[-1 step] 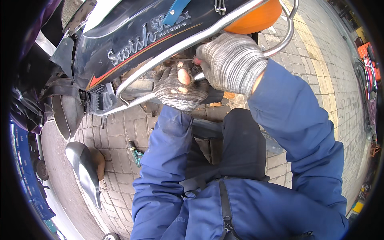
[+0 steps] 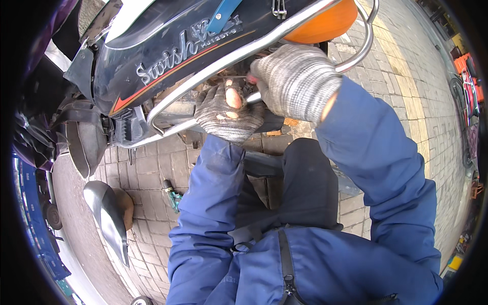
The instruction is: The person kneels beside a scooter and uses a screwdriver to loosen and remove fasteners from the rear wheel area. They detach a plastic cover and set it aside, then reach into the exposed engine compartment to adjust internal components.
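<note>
Both my hands wear grey striped knit gloves and work in the gap below the scooter's dark side panel. My left hand lies across the lower chrome rail, its fingers curled into the gap; worn holes bare some skin. What those fingertips hold is hidden. My right hand is closed just to the right, under the upper chrome guard rail. A thin-shafted tool with a red end shows at its fingers, its shaft pointing left above my left hand. The rest of that tool is covered by the glove.
An orange lamp lens sits above my right hand. On the brick paving lie a green-and-black power drill and a loose black-and-silver body panel. Orange tool cases stand at the far right.
My right hand has turned and shifted very slightly to the right, and the tool's thin shaft shows a little more clearly. My left hand stays in place.
</note>
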`<state>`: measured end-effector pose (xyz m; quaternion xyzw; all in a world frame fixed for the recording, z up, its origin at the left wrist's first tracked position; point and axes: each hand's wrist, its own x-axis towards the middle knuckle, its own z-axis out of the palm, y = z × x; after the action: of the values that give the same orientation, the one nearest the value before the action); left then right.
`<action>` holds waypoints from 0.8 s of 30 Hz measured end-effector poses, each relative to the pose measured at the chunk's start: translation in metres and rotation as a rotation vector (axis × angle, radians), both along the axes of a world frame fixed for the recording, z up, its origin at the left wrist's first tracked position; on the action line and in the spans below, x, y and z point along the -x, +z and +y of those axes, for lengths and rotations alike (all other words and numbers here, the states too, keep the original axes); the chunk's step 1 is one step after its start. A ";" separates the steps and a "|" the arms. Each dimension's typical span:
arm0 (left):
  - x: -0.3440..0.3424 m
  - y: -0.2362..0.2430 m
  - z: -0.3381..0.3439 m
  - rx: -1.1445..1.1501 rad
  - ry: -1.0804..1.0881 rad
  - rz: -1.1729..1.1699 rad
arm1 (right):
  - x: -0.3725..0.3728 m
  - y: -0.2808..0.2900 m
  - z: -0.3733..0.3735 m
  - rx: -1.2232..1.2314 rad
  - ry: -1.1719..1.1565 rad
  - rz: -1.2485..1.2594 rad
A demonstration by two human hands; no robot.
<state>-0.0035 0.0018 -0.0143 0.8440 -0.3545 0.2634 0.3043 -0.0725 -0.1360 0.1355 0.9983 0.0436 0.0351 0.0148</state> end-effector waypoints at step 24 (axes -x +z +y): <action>0.011 0.011 -0.005 0.016 -0.068 -0.035 | 0.259 -0.198 -0.225 -1.433 -0.807 -0.115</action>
<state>-0.0150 -0.0036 -0.0028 0.8241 -0.3862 0.2706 0.3136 -0.3312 -0.3614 -0.0623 0.7012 -0.3523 0.0974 -0.6121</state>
